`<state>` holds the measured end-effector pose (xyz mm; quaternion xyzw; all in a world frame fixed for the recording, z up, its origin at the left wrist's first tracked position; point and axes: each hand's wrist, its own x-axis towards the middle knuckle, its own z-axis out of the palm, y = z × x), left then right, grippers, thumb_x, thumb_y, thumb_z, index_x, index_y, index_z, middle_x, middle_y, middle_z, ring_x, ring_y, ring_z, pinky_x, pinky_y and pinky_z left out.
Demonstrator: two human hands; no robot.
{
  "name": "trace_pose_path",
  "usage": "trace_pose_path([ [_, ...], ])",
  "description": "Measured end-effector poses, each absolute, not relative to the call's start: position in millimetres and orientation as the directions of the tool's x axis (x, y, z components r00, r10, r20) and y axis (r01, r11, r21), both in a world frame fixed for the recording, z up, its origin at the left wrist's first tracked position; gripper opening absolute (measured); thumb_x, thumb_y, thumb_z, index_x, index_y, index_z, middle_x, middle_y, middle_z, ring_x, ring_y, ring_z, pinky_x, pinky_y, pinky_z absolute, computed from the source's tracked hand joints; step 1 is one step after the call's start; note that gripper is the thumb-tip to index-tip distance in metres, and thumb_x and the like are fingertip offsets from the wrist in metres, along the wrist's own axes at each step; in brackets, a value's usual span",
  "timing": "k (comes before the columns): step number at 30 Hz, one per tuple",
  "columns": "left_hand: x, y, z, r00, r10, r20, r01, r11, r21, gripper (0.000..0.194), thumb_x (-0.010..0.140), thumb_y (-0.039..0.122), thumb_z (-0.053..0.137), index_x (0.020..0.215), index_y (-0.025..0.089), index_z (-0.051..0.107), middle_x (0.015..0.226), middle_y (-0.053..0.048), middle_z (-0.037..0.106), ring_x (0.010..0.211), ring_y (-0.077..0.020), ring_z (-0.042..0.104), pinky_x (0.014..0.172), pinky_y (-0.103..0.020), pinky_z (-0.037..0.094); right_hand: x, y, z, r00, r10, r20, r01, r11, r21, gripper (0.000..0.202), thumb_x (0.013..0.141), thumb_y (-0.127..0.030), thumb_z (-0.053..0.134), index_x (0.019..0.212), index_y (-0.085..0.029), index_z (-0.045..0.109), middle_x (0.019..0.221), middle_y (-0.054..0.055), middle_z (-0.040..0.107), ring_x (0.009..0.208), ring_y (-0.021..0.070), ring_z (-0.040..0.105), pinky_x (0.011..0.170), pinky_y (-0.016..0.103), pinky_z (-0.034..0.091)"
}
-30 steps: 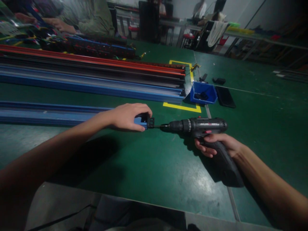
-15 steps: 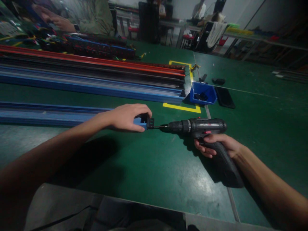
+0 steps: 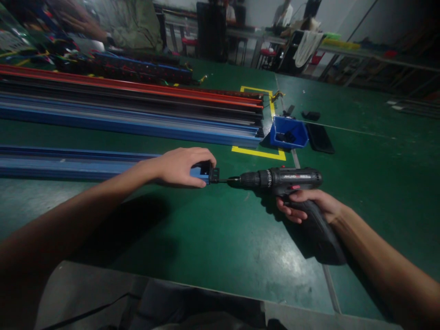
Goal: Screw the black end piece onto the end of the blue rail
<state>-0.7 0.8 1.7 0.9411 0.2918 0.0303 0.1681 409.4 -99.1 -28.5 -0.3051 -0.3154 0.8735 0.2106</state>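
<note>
My left hand (image 3: 184,167) is closed around the right end of a long blue metal profile (image 3: 85,166) lying on the green table. A small black end bracket (image 3: 214,175) sits at that end, beside my thumb and fingertips. In my right hand (image 3: 309,205) is a black cordless drill (image 3: 275,178), held level by its pistol grip. Its bit (image 3: 225,180) points left and reaches the bracket; whether it sits in a screw is too small to tell. My palm and the drill handle hide part of my right fingers.
Behind lie more blue profiles (image 3: 137,120) and a red one (image 3: 137,85). A blue bin (image 3: 288,133) with small black parts stands beside a dark flat phone-like object (image 3: 320,137). Yellow tape (image 3: 257,153) marks the table. Across it, a person's sleeve (image 3: 135,27) shows near bundled parts.
The whole view has shifted very slightly. Both hands, the drill and the profile keep the same places relative to one another. The other person's hands have moved a little.
</note>
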Motion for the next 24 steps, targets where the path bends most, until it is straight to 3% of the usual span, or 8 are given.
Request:
trace_pose_path([
  [24,0.2,0.5,1.5,0.828,0.559,-0.047,0.538,-0.768,0.346,0.052,0.086,0.052,0.071,0.130,0.026,0.059,0.133,-0.006,0.064,0.118,-0.0255,0.063,0.097,-0.033,0.046,411.7,-99.4,-29.8,-0.732,0.551,-0.401,-0.174,-0.720,-0.671,0.025,0.094,-0.024,0.071,0.107,-0.003,0.075,0.088,0.010,0.071,0.056,0.0066,0.056,0.062,0.021,0.057],
])
